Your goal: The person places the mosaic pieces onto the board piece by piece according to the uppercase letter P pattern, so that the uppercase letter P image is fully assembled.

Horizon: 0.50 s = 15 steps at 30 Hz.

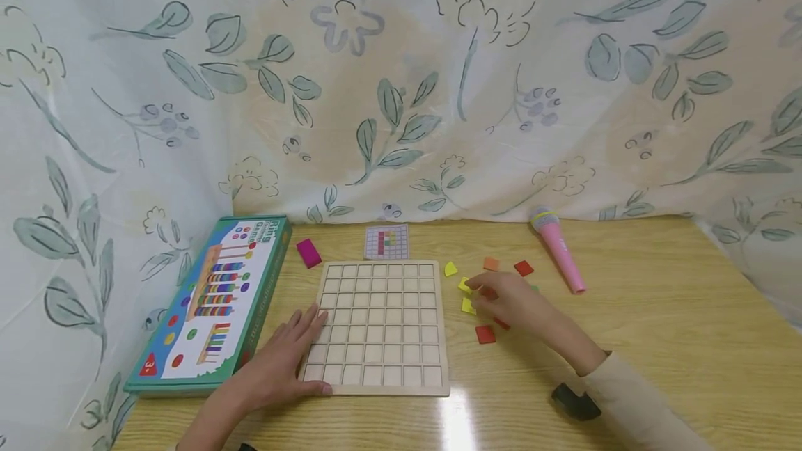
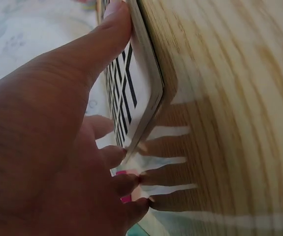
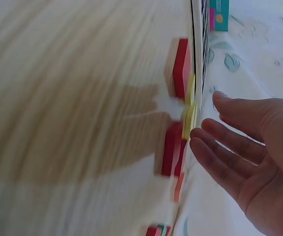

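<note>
A square wooden grid board [image 1: 376, 390] lies flat on the table, its cells bare. My left hand [image 1: 285, 360] rests on its left edge, fingers spread and thumb at the near corner. In the left wrist view the left hand [image 2: 47, 137] lies along the side of the board [image 2: 142, 88]. To the board's right, my right hand [image 1: 516, 301] hovers over small coloured pieces, among them a yellow piece [image 1: 468, 305], a red square [image 1: 485, 335] and an orange piece [image 1: 491, 264]. The right wrist view shows the right hand [image 3: 249, 152] with fingers loosely bent and nothing between them. Some pieces are hidden beneath it.
A small card with a coloured grid pattern [image 1: 386, 242] lies behind the board, beside a magenta block [image 1: 308, 254]. A ring game box [image 1: 207, 312] stands at the left. On the right lies a pink toy microphone [image 1: 562, 252]. Floral cloth [image 1: 388, 89] hangs behind the table.
</note>
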Tool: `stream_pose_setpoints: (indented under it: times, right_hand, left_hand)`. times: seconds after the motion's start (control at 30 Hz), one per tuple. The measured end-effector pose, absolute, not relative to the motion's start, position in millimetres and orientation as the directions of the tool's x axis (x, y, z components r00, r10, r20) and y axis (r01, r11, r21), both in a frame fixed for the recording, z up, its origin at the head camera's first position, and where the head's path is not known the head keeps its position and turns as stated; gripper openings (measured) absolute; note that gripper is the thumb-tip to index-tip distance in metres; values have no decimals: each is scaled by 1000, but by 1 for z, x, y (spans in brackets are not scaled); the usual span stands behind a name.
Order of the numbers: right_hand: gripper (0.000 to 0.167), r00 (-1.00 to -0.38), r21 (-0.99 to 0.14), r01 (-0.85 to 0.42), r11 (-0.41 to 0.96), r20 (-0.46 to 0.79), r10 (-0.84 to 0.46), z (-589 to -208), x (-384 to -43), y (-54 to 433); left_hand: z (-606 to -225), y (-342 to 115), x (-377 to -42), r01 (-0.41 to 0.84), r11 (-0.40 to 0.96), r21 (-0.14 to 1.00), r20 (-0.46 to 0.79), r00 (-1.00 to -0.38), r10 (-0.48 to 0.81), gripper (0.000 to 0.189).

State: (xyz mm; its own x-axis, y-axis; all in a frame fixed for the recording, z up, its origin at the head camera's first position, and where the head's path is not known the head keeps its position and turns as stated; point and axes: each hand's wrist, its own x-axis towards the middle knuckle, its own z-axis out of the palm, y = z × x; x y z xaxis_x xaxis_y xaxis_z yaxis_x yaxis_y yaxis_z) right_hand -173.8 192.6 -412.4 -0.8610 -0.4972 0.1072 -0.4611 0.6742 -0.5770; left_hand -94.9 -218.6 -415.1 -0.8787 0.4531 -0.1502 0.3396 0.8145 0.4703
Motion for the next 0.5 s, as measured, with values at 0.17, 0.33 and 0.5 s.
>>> stream_pose_setpoints:
  times: [0.17,0.33,0.5]
  right_hand:
    - [29,-854,-557,-469,686,87,-513,-413,-172,183]
    - [33,-867,-548,-435,715,42,-496,-413,-172,176]
    - [33,-869,-519,-438,734,33,-494,-413,-172,171]
  left_hand:
    - [-417,-217,-94,325,827,459,-174,-880,442,111]
    - [-417,-215,-92,322,834,448,-169,-886,433,111]
    - [-419,-214,-90,327,844,425,-159,-891,426,111]
